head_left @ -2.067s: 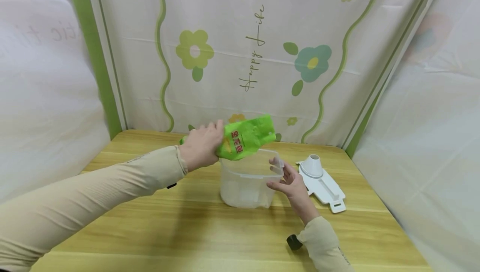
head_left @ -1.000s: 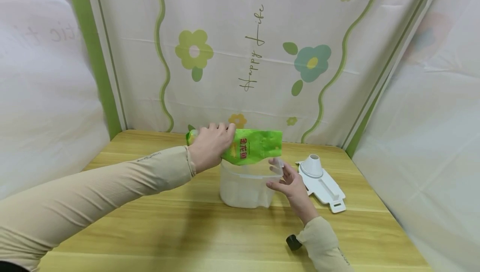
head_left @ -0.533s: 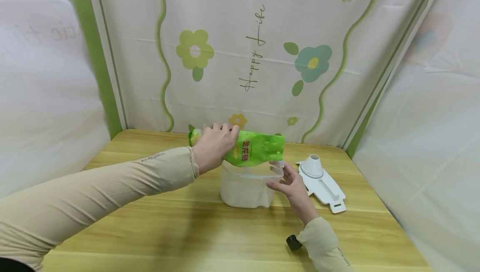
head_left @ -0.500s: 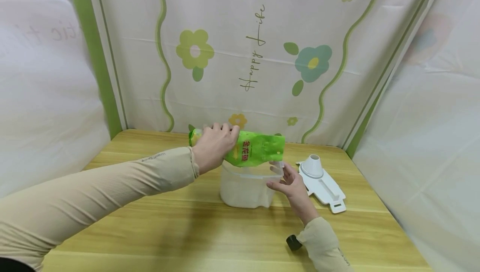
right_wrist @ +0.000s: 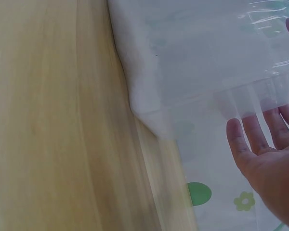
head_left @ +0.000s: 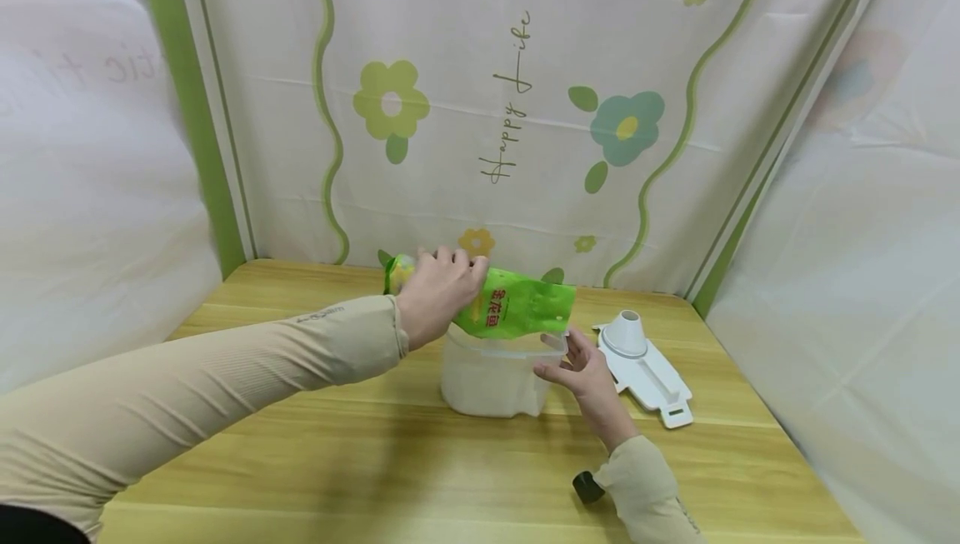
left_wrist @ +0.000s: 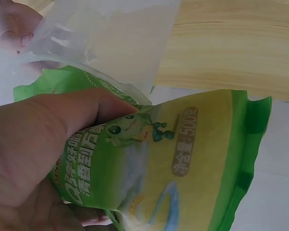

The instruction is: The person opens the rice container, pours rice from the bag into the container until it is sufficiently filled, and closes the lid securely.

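My left hand [head_left: 441,290] grips a green and yellow plastic bag [head_left: 517,304] printed with red characters. In the left wrist view, the bag [left_wrist: 149,163] shows a "500" net-content label, and my left thumb lies across it. The bag lies tilted over the clear plastic container [head_left: 491,381], its flat far end lower and near the right rim. Its opening is hidden. My right hand [head_left: 588,377] holds the container's right side near the rim, thumb in front and fingers behind. Whitish contents [right_wrist: 139,82] show along the container's bottom in the right wrist view.
A white lid [head_left: 652,381] with a cone-shaped spout [head_left: 626,332] lies right of the container on the wooden table [head_left: 300,461]. A flower-printed curtain [head_left: 450,152] hangs behind the table, with white curtains at both sides. A small black device [head_left: 587,486] sits at the right wrist.
The left hand has carried the bag rightward over the container, and the bag's far end has dipped from raised to lowered. The container's lower part looks whiter. The right hand has kept its place.
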`<state>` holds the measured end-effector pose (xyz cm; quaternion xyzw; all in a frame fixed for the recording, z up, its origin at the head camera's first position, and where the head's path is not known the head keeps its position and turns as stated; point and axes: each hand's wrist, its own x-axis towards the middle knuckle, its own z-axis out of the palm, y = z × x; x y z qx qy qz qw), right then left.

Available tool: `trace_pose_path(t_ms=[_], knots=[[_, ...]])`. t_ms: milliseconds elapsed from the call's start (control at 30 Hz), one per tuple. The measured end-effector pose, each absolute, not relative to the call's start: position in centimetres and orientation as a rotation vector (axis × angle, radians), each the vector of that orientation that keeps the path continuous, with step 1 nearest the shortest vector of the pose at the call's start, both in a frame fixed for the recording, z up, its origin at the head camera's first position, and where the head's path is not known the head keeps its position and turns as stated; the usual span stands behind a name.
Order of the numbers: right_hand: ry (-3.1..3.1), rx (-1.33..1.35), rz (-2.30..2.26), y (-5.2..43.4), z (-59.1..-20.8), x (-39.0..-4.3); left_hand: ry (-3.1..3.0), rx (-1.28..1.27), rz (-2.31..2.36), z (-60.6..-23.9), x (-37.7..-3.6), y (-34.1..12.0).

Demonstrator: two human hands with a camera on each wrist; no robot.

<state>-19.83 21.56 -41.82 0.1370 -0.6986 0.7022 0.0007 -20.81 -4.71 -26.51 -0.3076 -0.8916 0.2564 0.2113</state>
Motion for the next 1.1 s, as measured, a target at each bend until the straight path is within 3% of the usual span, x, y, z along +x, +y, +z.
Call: trace_pose_path(t_ms=[1100], knots=[[-2.18,0.472,2.203,21.4,-41.9,-19.8,-2.378,-0.836,0.911,-26.9,-20.6,-3.5]])
